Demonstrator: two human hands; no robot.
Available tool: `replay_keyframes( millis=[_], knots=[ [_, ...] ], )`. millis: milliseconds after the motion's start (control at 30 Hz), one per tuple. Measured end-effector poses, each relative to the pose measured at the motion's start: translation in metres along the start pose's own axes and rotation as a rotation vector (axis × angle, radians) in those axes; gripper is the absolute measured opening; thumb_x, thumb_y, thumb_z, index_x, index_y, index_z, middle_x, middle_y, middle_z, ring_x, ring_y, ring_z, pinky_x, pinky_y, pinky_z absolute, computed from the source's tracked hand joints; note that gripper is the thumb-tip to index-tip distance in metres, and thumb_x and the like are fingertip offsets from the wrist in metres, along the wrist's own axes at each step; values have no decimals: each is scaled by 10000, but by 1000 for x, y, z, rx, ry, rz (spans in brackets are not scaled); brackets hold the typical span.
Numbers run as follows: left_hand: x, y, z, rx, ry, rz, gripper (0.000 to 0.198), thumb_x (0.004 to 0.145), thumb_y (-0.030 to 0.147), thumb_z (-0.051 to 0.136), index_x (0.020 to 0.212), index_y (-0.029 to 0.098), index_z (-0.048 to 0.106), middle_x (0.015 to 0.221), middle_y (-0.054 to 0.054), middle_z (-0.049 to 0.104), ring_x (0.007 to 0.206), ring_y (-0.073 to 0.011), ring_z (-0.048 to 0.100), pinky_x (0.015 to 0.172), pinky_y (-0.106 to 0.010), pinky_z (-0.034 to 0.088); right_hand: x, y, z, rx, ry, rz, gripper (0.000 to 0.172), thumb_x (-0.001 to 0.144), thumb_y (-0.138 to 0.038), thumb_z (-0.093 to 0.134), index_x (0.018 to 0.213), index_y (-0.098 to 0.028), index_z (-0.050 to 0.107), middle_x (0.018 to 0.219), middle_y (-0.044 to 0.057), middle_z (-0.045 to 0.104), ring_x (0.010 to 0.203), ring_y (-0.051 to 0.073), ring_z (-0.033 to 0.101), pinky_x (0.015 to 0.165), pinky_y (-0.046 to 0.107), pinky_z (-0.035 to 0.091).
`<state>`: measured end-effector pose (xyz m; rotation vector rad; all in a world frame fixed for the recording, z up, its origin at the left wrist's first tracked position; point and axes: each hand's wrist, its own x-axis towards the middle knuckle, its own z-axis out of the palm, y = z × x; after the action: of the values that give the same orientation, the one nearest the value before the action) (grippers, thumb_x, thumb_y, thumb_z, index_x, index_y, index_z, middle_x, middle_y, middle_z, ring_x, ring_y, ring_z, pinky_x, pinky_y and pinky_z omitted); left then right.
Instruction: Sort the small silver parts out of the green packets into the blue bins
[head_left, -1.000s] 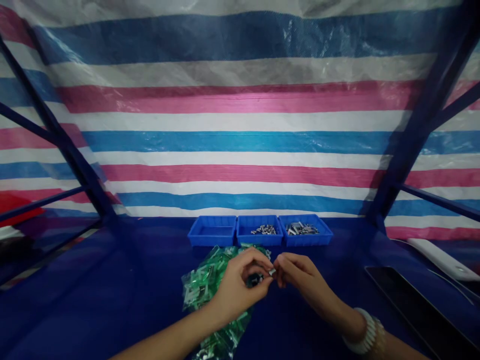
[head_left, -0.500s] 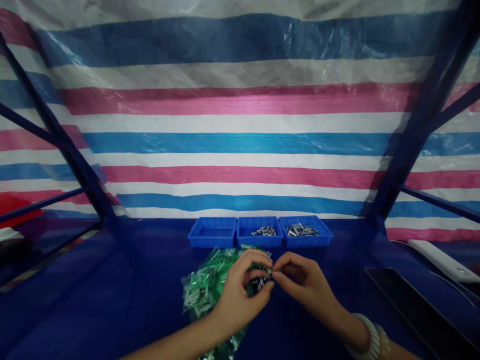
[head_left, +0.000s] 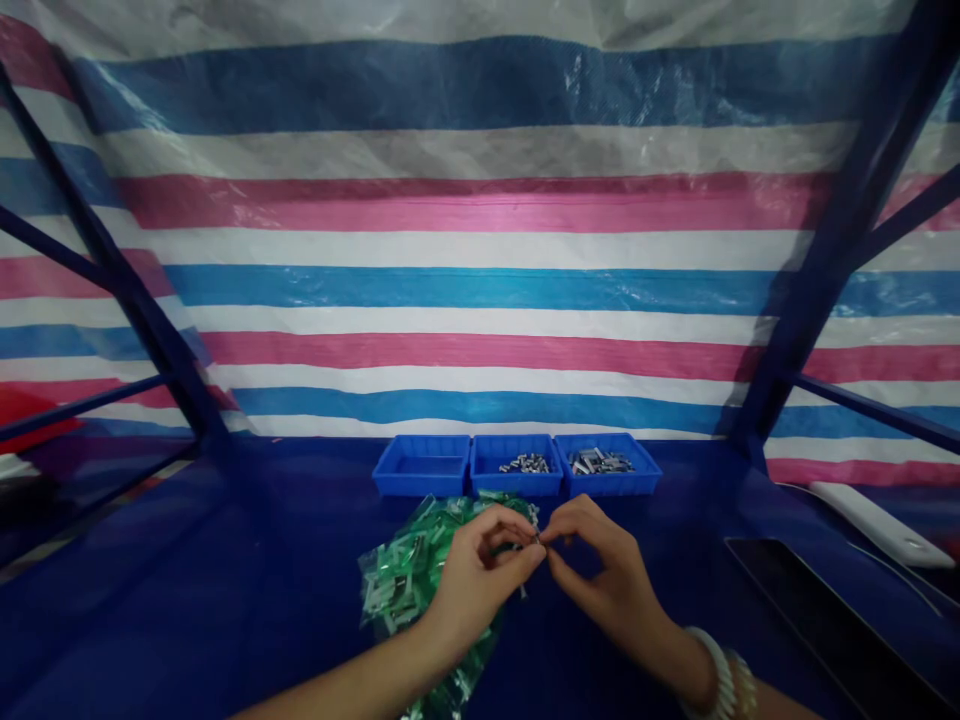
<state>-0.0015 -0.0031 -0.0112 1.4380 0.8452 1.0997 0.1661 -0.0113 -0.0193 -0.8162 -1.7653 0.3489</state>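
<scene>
My left hand (head_left: pixel 480 572) is closed in a pinch, thumb against fingertips, on a small shiny metal part (head_left: pixel 537 539). It is too small and covered for its exact kind to show. From the right, my right hand (head_left: pixel 613 568) meets it, with curled fingers and its fingertips at the same part. Beneath and beside my left hand lie clear plastic bags (head_left: pixel 397 575) with green and pale pieces inside. More small metal pieces show just behind the fingers, partly hidden.
Behind my hands stand three blue bins: a left bin (head_left: pixel 421 487) showing a bare floor, a middle bin (head_left: pixel 517 487) with small metal pieces, and a right bin (head_left: pixel 611 485) with longer ones. At right lie a dark phone-like slab (head_left: pixel 832 620) and a white power strip-like bar (head_left: pixel 881 525).
My left thumb has closed up onto the fingertips and the metal part. My right thumb has dropped slightly away from its index finger. The view has shifted a little.
</scene>
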Motion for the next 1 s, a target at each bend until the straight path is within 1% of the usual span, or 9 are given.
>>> replay_keyframes(
  millis=[133,200,267,333,400,533,667,833,1000],
  knots=[
    [25,6,-6,297,69,222,134,787,279,650,813,160,594,762,-28,632,697,-145,618,580,-220,482,0,5,-2,-31,7,37,172,802,-86,563,917,-204,607,845,38,617,764,180,548,668,295,449],
    [51,9,-13,439,117,342,109,804,266,610,824,162,588,796,-41,637,739,-160,626,635,-253,508,2,10,-4,-67,37,96,159,813,-95,542,914,-200,607,816,31,610,722,174,531,662,300,436],
    [80,10,-20,503,117,379,87,798,248,602,817,165,590,800,-40,634,757,-166,620,687,-282,514,2,14,-4,-101,24,149,153,813,-96,526,896,-194,609,787,27,606,700,175,520,648,301,423],
    [103,10,-28,585,66,400,68,737,213,653,762,172,606,748,-22,637,732,-174,609,709,-303,503,1,16,-3,-118,-56,177,156,800,-87,532,885,-191,612,792,28,614,712,179,530,647,298,420],
    [114,7,-34,664,13,414,89,686,198,696,728,179,621,723,-12,647,717,-185,603,720,-319,489,-1,14,1,-123,-186,173,153,780,-70,555,849,-193,613,802,22,627,750,181,553,678,298,427],
    [93,6,-38,763,-21,443,74,755,202,640,828,191,648,819,-36,670,797,-210,606,776,-347,460,-11,9,10,-183,-387,163,108,723,-134,685,779,-189,610,798,13,639,807,198,581,779,337,433],
    [54,11,-34,789,-33,462,109,800,166,578,881,199,642,888,-45,670,864,-212,608,811,-349,453,-18,12,17,-230,-425,177,140,684,-134,718,791,-191,647,841,30,648,849,219,582,771,336,445],
    [26,22,-23,684,-15,395,108,823,155,552,884,187,635,851,-37,669,802,-178,624,755,-298,469,-11,10,15,-83,-303,275,200,642,-25,622,769,-178,639,697,-7,610,647,153,565,589,251,441],
    [11,19,-11,204,20,68,127,786,272,658,837,166,612,736,-12,633,716,-155,609,649,-250,461,-2,2,5,154,-88,366,81,730,-113,603,782,-175,607,760,6,633,596,127,576,540,234,461]
  ],
)
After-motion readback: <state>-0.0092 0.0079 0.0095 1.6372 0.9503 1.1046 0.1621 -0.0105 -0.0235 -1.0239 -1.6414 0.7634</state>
